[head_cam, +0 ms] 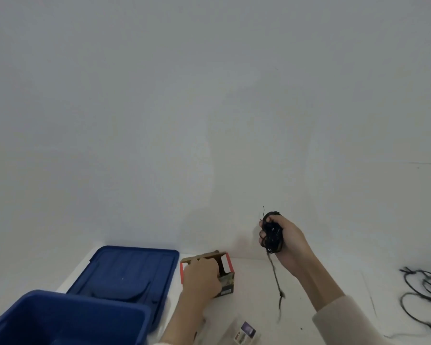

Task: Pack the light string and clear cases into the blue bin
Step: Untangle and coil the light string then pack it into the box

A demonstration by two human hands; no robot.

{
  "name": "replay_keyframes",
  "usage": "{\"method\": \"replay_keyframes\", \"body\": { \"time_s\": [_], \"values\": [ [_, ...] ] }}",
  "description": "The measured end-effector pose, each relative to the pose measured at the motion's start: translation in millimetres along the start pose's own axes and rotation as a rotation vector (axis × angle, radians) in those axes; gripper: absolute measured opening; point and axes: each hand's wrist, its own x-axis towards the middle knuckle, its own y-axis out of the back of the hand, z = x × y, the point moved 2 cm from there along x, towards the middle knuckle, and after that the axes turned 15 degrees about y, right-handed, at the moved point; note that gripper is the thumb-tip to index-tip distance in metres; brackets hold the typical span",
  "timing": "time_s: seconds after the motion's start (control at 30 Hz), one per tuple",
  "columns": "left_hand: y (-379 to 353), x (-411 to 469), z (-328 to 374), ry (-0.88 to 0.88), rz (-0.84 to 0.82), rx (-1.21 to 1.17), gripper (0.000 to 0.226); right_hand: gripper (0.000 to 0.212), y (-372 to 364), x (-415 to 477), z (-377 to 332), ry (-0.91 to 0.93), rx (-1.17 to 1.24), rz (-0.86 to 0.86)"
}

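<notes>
Two hands are busy, and the work starts at the fingers. The right hand (283, 239) is clenched around a dark wad of light string (272, 232), lifted off the table at about 3 o'clock from the box; one loose tail (276, 282) hangs down from the fist and blurs near the tabletop. The left hand (203, 276) is curled over the rim of an open cardboard box (225, 282), gripping it. The likely step is feeding the wad into that box. To do it well, gather the hanging tail into the fist first so it does not snag the rim, and brace the box firmly. More cord (423, 292) lies loose at 3 o'clock, well apart. The bin (67, 317) stands open at 8 o'clock, its lid (125, 272) flat beyond it. A clear case (244, 332) lies at 6 o'clock.
</notes>
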Motion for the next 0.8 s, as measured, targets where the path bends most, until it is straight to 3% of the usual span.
{"method": "replay_keyframes", "body": {
  "time_s": [0.1, 0.23, 0.33, 0.4, 0.6, 0.73, 0.8],
  "values": [
    [2, -3, 0, -0.010, -0.039, 0.115, 0.027, 0.020, 9, -5, -15, 0.039, 0.045, -0.001],
    [19, -18, 20, -0.040, 0.041, 0.058, 0.024, 0.021, 22, -10, -42, 0.066, 0.129, -0.015],
    [26, -39, 65, -0.194, 0.091, -0.010, 0.024, 0.009, 28, -17, -67, 0.101, 0.179, -0.094],
    [20, -56, 100, -0.300, 0.080, -0.006, 0.024, 0.016, 33, -20, -80, 0.138, 0.163, -0.137],
    [-25, -83, 156, -0.431, -0.089, 0.058, 0.026, 0.021, 54, -30, -68, 0.198, -0.147, -0.178],
    [-26, -80, 147, -0.380, -0.109, -0.221, 0.024, 0.020, 78, -36, -39, 0.160, -0.565, -0.362],
    [-18, -72, 132, -0.266, -0.049, -0.353, 0.025, 0.019, 87, -37, -27, 0.155, -0.716, -0.447]
  ]
}}
